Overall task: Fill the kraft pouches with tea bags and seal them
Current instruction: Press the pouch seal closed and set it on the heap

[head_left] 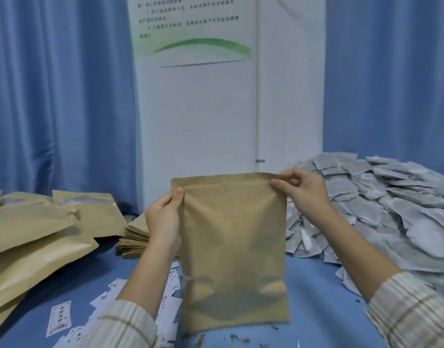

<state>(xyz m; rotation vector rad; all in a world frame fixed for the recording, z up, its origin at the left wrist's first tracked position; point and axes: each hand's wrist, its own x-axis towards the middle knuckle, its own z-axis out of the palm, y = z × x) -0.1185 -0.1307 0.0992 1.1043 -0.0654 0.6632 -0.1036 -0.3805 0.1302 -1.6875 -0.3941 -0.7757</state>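
We hold a kraft pouch [233, 247] upright on the blue counter [323, 292], its bottom edge resting there. Our left hand [165, 217] pinches the pouch's upper left edge, thumb on the front; our right hand [301, 189] pinches the top right corner at the zip line (the mouth looks flat). Beyond the right hand lies a heap of tea bags [391, 202]; beyond the left hand, stacked flat pouches [138, 237] and filled pouches [37, 234].
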